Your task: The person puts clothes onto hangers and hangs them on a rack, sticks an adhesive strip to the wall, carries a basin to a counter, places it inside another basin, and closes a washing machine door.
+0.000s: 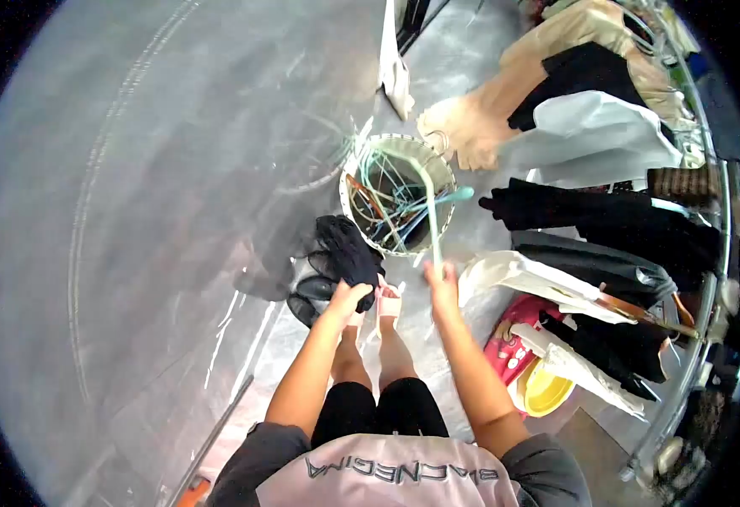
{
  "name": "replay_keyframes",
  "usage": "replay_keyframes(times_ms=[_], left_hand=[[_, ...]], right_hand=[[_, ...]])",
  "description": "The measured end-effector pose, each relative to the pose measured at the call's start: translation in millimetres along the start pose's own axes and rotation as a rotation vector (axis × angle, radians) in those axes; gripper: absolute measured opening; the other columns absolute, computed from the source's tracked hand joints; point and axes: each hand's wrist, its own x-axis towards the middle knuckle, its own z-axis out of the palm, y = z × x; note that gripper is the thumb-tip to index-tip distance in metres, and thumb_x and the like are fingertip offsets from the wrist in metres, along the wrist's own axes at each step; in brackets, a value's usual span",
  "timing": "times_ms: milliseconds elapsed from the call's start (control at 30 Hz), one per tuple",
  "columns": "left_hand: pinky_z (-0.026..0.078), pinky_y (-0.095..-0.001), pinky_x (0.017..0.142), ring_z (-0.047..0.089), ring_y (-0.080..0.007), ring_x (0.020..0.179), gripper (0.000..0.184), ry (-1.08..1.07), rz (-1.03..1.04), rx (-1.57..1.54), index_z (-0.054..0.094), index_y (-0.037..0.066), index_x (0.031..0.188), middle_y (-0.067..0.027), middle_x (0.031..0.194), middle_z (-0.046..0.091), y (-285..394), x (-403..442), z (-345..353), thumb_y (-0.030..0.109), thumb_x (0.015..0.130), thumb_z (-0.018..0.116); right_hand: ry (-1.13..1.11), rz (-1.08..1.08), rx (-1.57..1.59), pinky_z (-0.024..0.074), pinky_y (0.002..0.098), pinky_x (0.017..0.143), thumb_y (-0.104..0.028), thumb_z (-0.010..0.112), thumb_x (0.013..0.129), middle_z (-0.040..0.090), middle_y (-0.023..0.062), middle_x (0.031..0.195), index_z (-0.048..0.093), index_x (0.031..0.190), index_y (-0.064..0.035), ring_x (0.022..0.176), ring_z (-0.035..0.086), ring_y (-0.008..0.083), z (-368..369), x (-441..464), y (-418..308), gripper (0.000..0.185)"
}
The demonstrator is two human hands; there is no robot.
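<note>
My left hand (349, 300) is closed around a bunched black garment (346, 249), which hangs in front of my feet. Closed too, my right hand (443, 291) grips one end of a pale green plastic hanger (430, 203). That hanger rises over the right side of a round white basket (345, 199) and curves across its far rim. Inside the basket lies a tangle of several hangers (395, 207), mostly pale blue and green, with a brown one among them. Part of the held hanger is blurred.
Along the right, a metal rack (708, 152) carries several garments, among them a white one (590, 135) and a black one (590, 207). Below them are a yellow bowl (549, 390) and a red bag-like item (509, 338). Black shoes (307, 300) lie left of my feet.
</note>
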Motion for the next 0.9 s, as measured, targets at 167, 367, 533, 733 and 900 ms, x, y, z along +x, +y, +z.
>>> replay_keyframes(times_ms=[167, 367, 533, 733, 900], left_hand=[[0.050, -0.0297, 0.072, 0.061, -0.0169, 0.080, 0.035, 0.143, 0.154, -0.112, 0.045, 0.003, 0.118, -0.0091, 0.096, 0.061, 84, -85, 53, 0.010, 0.085, 0.056], [0.042, -0.0311, 0.089, 0.054, -0.0141, 0.097, 0.040, 0.015, 0.485, 0.442, 0.051, 0.001, 0.117, -0.0037, 0.106, 0.059, 115, -179, 85, 0.004, 0.079, 0.063], [0.044, -0.0289, 0.086, 0.055, -0.0120, 0.094, 0.048, -0.216, 0.424, 0.554, 0.053, 0.001, 0.114, -0.0022, 0.102, 0.060, 142, -231, 107, 0.004, 0.070, 0.071], [0.043, -0.0291, 0.083, 0.055, -0.0133, 0.087, 0.033, -0.182, 0.434, 0.329, 0.055, 0.003, 0.101, -0.0019, 0.093, 0.059, 159, -270, 125, 0.002, 0.070, 0.066], [0.041, -0.0248, 0.082, 0.055, -0.0109, 0.088, 0.022, -0.128, 0.527, 0.419, 0.056, 0.002, 0.099, -0.0016, 0.091, 0.059, 132, -293, 122, -0.004, 0.077, 0.055]], right_hand=[[-0.235, 0.018, 0.198, 0.0408, 0.0214, 0.055, -0.017, 0.067, 0.080, 0.060, 0.0014, 0.079, 0.057, 0.086, -0.0043, 0.068, 0.051, 0.0089, 21, -110, -54, 0.017], [-0.286, -0.217, 0.370, 0.0433, 0.0221, 0.059, -0.021, 0.059, 0.086, 0.051, -0.0008, 0.083, 0.046, 0.108, -0.0089, 0.073, 0.050, 0.0089, 12, -193, -113, 0.028], [-0.520, 0.058, 0.562, 0.0419, 0.0228, 0.061, -0.022, 0.058, 0.086, 0.055, -0.0032, 0.076, 0.057, 0.092, -0.0094, 0.068, 0.052, 0.0085, -8, -257, -162, 0.014], [-0.524, -0.104, 0.479, 0.0433, 0.0235, 0.063, -0.011, 0.061, 0.081, 0.056, -0.0009, 0.078, 0.055, 0.100, -0.0067, 0.071, 0.053, 0.0085, -51, -328, -178, 0.020], [-0.459, -0.312, 0.381, 0.0406, 0.0229, 0.064, -0.005, 0.058, 0.078, 0.053, -0.0026, 0.081, 0.056, 0.101, -0.0047, 0.071, 0.048, 0.0069, -89, -358, -157, 0.024]])
